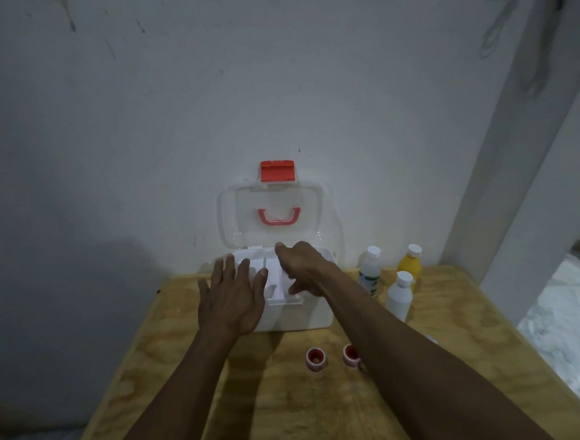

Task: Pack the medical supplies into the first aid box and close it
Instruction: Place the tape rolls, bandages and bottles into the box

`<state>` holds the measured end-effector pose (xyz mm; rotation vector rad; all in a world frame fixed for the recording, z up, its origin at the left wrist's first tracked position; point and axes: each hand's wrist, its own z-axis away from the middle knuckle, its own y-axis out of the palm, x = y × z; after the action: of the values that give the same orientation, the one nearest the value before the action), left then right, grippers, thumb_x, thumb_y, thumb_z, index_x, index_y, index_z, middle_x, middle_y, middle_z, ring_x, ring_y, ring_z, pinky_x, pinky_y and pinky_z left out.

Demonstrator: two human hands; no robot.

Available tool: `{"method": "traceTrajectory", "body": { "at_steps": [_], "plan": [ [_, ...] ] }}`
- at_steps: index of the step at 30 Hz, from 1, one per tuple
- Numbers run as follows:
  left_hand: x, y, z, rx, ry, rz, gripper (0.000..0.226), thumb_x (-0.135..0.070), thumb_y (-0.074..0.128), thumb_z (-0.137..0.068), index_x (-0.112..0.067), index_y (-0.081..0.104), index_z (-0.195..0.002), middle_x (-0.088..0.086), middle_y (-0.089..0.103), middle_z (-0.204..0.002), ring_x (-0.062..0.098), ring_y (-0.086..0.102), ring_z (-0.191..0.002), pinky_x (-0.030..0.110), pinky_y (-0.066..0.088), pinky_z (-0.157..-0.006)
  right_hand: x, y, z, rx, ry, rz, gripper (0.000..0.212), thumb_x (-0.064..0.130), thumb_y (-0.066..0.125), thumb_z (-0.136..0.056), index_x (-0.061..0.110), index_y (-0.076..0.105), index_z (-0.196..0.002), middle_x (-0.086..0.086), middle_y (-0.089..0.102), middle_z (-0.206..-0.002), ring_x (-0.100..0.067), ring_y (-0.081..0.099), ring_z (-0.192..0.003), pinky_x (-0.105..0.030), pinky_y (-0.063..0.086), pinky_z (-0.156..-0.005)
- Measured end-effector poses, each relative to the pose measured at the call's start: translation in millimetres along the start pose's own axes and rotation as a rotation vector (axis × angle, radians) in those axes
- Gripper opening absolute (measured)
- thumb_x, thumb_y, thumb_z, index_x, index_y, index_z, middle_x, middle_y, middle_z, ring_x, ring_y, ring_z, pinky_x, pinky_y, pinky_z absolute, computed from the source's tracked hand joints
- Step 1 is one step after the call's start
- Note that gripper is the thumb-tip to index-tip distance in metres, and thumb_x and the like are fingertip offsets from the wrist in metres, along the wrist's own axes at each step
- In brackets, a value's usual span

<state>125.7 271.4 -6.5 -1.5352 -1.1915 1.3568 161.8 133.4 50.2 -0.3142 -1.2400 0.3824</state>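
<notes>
You are hovering your spread, empty left hand [232,299] and your loosely open right hand [302,270], holding nothing I can see, over the white plastic first aid box [295,314] standing open at the far table edge, so be steadying it before reaching right.

Head camera looks forward-down, close over table [199,415].
</notes>
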Motion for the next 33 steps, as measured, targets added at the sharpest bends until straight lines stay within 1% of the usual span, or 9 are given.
{"method": "traceTrajectory", "body": {
  "at_steps": [7,11,14,17,20,22,25,28,33],
  "plan": [
    [-4,-4,4,-0.003,-0.014,-0.051,0.069,-0.061,0.005,-0.095,-0.025,0.021,-0.152,0.005,0.011,-0.164,0.027,0.004,-0.151,0.063,0.004,-0.117,-14,-43,29,-0.074,-0.122,0.055,0.057,0.049,0.04,-0.096,0.0,0.054,-0.122,-0.013,0.059,-0.102,-0.026,0.066,-0.072,-0.029,0.054,-0.059],
    [-6,-5,7,-0.024,-0.01,-0.029,0.068,-0.06,0.007,-0.096,-0.023,0.024,-0.151,0.007,0.015,-0.163,0.027,0.009,-0.15,0.063,0.007,-0.116,-25,-62,50,-0.107,-0.205,0.096,0.051,0.043,0.039,-0.098,-0.002,0.063,-0.103,-0.014,0.064,-0.089,-0.031,0.07,-0.076,-0.044,0.059,-0.083],
    [-11,-7,12,-0.102,0.004,-0.026,0.067,-0.057,0.01,-0.097,-0.019,0.03,-0.148,0.011,0.023,-0.16,0.03,0.015,-0.149,0.061,0.012,-0.116,-35,-72,64,-0.182,-0.287,0.081,0.048,0.04,0.046,-0.096,-0.002,0.067,-0.099,-0.015,0.071,-0.091,-0.033,0.071,-0.085,-0.051,0.056,-0.088],
    [-23,-8,30,-0.327,0.1,0.042,0.059,-0.052,0.022,-0.098,-0.013,0.045,-0.138,0.016,0.045,-0.146,0.035,0.038,-0.137,0.058,0.029,-0.111,-50,-81,78,-0.287,-0.387,0.146,0.03,0.035,0.058,-0.092,0.011,0.07,-0.105,-0.005,0.073,-0.101,-0.019,0.071,-0.088,-0.035,0.056,-0.087],
    [-40,0,61,-0.473,0.193,0.153,0.044,-0.043,0.038,-0.097,-0.014,0.056,-0.124,0.013,0.059,-0.125,0.031,0.052,-0.117,0.048,0.044,-0.097,-72,-84,92,-0.35,-0.474,0.257,0.016,0.022,0.066,-0.087,0.01,0.072,-0.097,0.002,0.071,-0.085,-0.006,0.062,-0.074,-0.016,0.045,-0.069],
    [-50,13,85,-0.455,0.245,0.191,0.033,-0.04,0.046,-0.094,-0.016,0.06,-0.113,0.007,0.062,-0.112,0.027,0.055,-0.106,0.041,0.046,-0.086,-94,-79,98,-0.309,-0.479,0.332,0.012,0.018,0.068,-0.085,0.01,0.071,-0.093,0.003,0.069,-0.083,-0.009,0.061,-0.074,-0.019,0.045,-0.067],
    [-54,40,116,-0.303,0.279,0.182,0.026,-0.041,0.052,-0.091,-0.022,0.064,-0.104,0.0,0.064,-0.104,0.022,0.058,-0.096,0.038,0.048,-0.078,-128,-65,103,-0.24,-0.414,0.525,0.017,0.027,0.068,-0.084,0.017,0.07,-0.098,0.0,0.072,-0.097,-0.018,0.064,-0.092,-0.036,0.052,-0.083],
    [-54,55,134,-0.174,0.241,0.196,0.025,-0.045,0.049,-0.094,-0.033,0.065,-0.109,-0.01,0.065,-0.106,0.013,0.059,-0.097,0.034,0.046,-0.081,-149,-55,108,-0.271,-0.407,0.721,0.021,0.04,0.064,-0.086,0.027,0.071,-0.1,0.004,0.072,-0.102,-0.019,0.055,-0.104,-0.038,0.041,-0.091],
    [-57,58,132,-0.151,0.209,0.149,0.029,-0.045,0.044,-0.097,-0.038,0.066,-0.114,-0.013,0.066,-0.109,0.013,0.058,-0.1,0.036,0.041,-0.086,-153,-47,105,-0.335,-0.423,0.795,0.017,0.039,0.06,-0.091,0.029,0.073,-0.096,0.004,0.072,-0.098,-0.019,0.052,-0.11,-0.042,0.03,-0.099]
  ]
}}
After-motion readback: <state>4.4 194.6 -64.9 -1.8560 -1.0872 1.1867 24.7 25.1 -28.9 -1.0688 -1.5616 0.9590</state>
